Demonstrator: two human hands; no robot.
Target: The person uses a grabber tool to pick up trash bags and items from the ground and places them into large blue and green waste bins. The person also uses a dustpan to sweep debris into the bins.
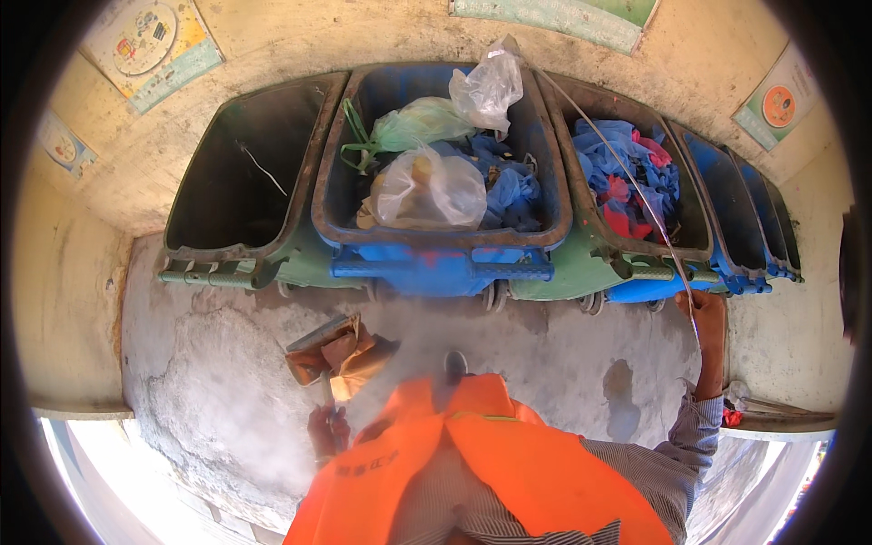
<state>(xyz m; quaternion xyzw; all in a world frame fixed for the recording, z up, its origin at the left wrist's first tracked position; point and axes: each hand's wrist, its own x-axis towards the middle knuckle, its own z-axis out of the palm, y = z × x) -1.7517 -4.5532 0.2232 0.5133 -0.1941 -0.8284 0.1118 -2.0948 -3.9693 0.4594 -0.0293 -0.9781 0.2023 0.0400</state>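
My right hand is closed around a long thin metal rod or pair of tongs, which reaches up and left across the bins. At its far end a crumpled clear plastic bag hangs over the middle blue wheeled bin. Inside that bin lie a knotted green bag, a whitish plastic bag with something in it, and blue plastic film. Low on the left, my left hand grips the handle of a dustpan that carries brown cardboard pieces.
A green bin stands at left with a dark interior. Another green bin holds blue and pink plastic; several blue bins continue rightward. Posters hang on the stained wall. A wet patch marks the concrete floor.
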